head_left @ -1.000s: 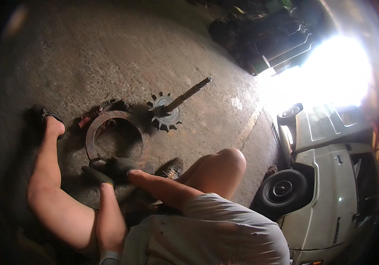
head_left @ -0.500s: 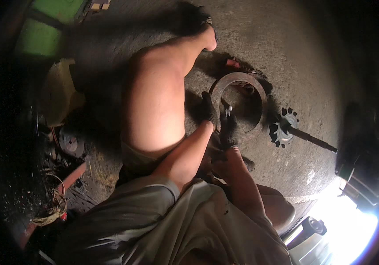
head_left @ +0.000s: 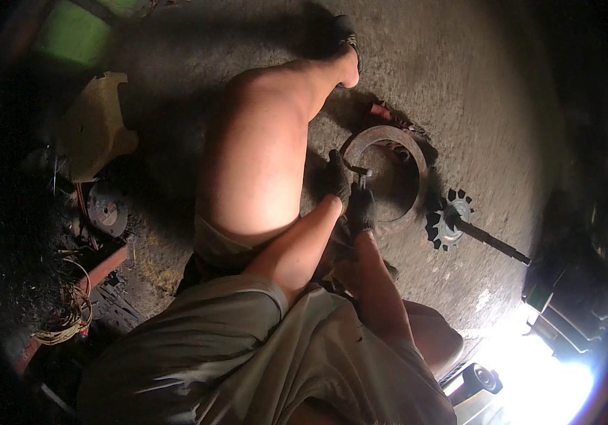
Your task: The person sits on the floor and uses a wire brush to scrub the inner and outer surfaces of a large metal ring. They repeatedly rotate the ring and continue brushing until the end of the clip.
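A rusty metal ring [head_left: 417,159], wide and drum-like, is on the floor ahead of me. Dark gloves cover both my hands. At the ring's left edge, my left hand [head_left: 338,177] is closed on the rim, with its fingers partly lost in shadow. My right hand [head_left: 362,211] grips the handle of a small hammer [head_left: 362,171]. The hammer's head is over the near left part of the ring, close to my left hand. Whether it touches the metal, I cannot tell.
Right of the ring lies a dark shaft [head_left: 492,239] with a toothed wheel [head_left: 450,219]. A red object [head_left: 380,110] is behind the ring. To my left are a grinding disc [head_left: 107,209], a red metal bar [head_left: 108,265], coiled wire [head_left: 66,329] and a yellowish panel [head_left: 98,127].
My right hand and the hammer have shifted slightly left against the ring, and the hammer's head has turned more sideways to view. My left hand stays at the rim. The whole view has shifted a little.
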